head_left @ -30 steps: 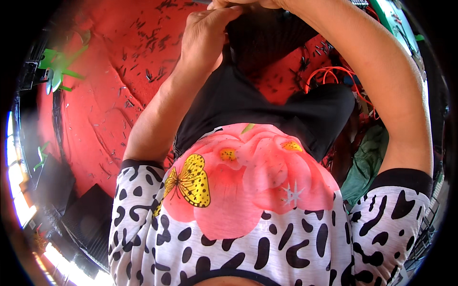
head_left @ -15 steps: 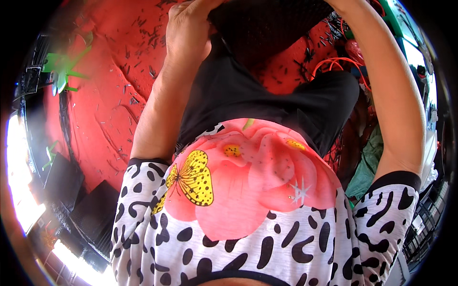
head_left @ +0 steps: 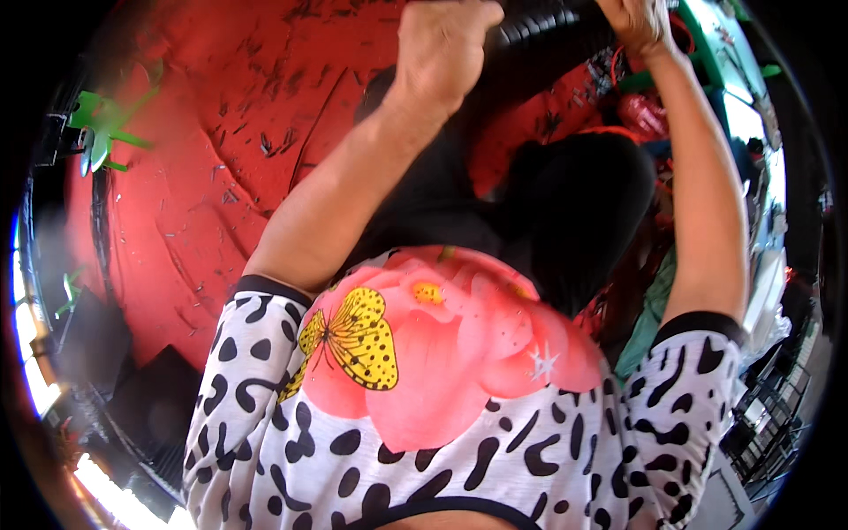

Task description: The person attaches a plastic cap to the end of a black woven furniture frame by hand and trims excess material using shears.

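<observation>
My left hand (head_left: 444,53) is closed in a fist near the top edge, knuckles up; what it grips is hidden. Between my hands lies a black, ridged, woven-looking piece (head_left: 537,25) with shiny bands, cut off by the top of the picture. At its right end my right hand (head_left: 638,25) is bent around its edge, with the fingertips partly out of view. The black piece sits above my black-trousered legs (head_left: 574,212).
A red floor covering (head_left: 177,265) is strewn with small dark scraps (head_left: 274,141). Green plastic legs (head_left: 110,124) stand at left, near black panels (head_left: 168,389). At right are a red plastic bag (head_left: 643,115), green cloth (head_left: 654,309) and a green-framed stand (head_left: 702,49).
My left hand has moved right and is now a fist beside the black piece. My right hand has come lower into view. The black piece has tilted, showing shiny bands; my knee has shifted slightly left.
</observation>
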Demonstrator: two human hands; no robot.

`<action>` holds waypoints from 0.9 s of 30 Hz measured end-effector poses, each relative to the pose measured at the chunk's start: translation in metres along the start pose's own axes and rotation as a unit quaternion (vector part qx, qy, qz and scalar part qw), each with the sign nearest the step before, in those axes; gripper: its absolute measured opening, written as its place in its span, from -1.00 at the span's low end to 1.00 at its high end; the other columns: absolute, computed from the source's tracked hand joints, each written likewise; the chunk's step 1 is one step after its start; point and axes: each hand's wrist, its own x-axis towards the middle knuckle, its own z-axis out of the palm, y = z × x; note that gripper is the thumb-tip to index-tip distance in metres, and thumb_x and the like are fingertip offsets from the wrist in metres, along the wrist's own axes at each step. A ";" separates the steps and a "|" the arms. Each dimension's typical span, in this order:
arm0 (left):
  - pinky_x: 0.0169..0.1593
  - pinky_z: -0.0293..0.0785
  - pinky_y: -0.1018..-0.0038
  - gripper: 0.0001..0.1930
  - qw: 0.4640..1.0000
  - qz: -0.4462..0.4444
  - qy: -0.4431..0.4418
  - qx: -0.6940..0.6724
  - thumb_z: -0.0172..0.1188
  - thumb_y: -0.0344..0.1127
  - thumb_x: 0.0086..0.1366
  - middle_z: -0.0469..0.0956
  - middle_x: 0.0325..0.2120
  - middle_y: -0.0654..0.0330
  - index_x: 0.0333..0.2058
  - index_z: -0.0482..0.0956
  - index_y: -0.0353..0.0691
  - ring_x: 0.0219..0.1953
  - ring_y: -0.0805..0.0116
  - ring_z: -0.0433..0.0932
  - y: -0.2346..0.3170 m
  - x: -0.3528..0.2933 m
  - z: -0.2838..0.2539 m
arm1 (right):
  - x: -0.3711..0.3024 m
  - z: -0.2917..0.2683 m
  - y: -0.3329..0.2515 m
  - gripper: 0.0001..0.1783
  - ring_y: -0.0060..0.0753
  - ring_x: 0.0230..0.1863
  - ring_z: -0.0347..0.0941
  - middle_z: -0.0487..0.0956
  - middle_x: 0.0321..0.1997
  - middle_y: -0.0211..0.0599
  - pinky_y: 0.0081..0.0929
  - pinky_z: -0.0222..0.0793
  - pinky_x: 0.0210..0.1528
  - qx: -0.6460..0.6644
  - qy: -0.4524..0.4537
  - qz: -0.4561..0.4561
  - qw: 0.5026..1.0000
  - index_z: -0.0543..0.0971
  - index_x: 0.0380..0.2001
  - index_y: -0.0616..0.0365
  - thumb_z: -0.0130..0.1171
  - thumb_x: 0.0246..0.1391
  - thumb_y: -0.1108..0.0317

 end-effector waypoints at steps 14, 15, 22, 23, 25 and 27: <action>-0.57 0.12 0.65 -0.74 0.994 -0.096 0.002 -0.049 -0.02 -0.32 0.19 0.35 -0.74 0.44 -0.55 0.52 -0.37 -0.65 0.71 0.22 0.004 -0.011 -0.001 | 0.021 0.007 -0.043 -0.69 -0.67 -0.44 0.41 0.55 -0.50 -0.38 -0.63 0.32 -0.36 0.293 -0.057 0.222 0.928 0.55 -0.31 0.22 0.10 0.03 0.17; -0.57 0.12 0.65 -0.74 0.994 -0.095 0.005 -0.055 -0.02 -0.32 0.19 0.35 -0.74 0.44 -0.55 0.52 -0.37 -0.65 0.71 0.22 0.006 -0.012 -0.001 | 0.030 0.000 -0.063 -0.70 -0.70 -0.45 0.38 0.53 -0.52 -0.40 -0.66 0.31 -0.37 0.298 -0.107 0.230 0.920 0.55 -0.33 0.24 0.11 0.03 0.19; -0.57 0.12 0.65 -0.74 0.992 -0.013 -0.061 -0.114 -0.01 -0.29 0.23 0.32 -0.71 0.42 -0.48 0.52 -0.39 -0.61 0.71 0.20 0.022 -0.039 0.015 | 0.036 -0.020 -0.103 -0.77 -0.74 -0.54 0.26 0.40 -0.63 -0.48 -0.67 0.23 -0.50 0.362 -0.262 0.237 0.863 0.50 -0.47 0.32 0.16 -0.03 0.31; -0.57 0.12 0.65 -0.73 0.992 0.014 -0.042 -0.116 -0.01 -0.29 0.23 0.31 -0.71 0.43 -0.50 0.50 -0.38 -0.61 0.72 0.20 0.020 -0.038 0.019 | 0.038 -0.020 -0.103 -0.79 -0.75 -0.55 0.25 0.39 -0.63 -0.50 -0.68 0.22 -0.51 0.376 -0.273 0.252 0.849 0.49 -0.49 0.32 0.18 -0.05 0.34; -0.59 0.10 0.63 -0.72 0.992 0.010 -0.041 -0.120 -0.02 -0.29 0.24 0.28 -0.75 0.44 -0.56 0.46 -0.36 -0.63 0.72 0.18 0.023 -0.039 0.020 | 0.043 -0.019 -0.106 -0.80 -0.77 -0.55 0.23 0.37 -0.64 -0.52 -0.70 0.20 -0.52 0.397 -0.267 0.280 0.832 0.48 -0.50 0.32 0.19 -0.06 0.37; -0.59 0.10 0.63 -0.72 0.990 0.005 -0.045 -0.133 -0.02 -0.31 0.24 0.27 -0.76 0.44 -0.58 0.46 -0.36 -0.64 0.71 0.17 0.026 -0.038 0.018 | 0.050 -0.021 -0.110 -0.84 -0.80 -0.55 0.17 0.33 -0.63 -0.55 -0.73 0.15 -0.54 0.428 -0.259 0.316 0.806 0.44 -0.53 0.29 0.20 -0.12 0.44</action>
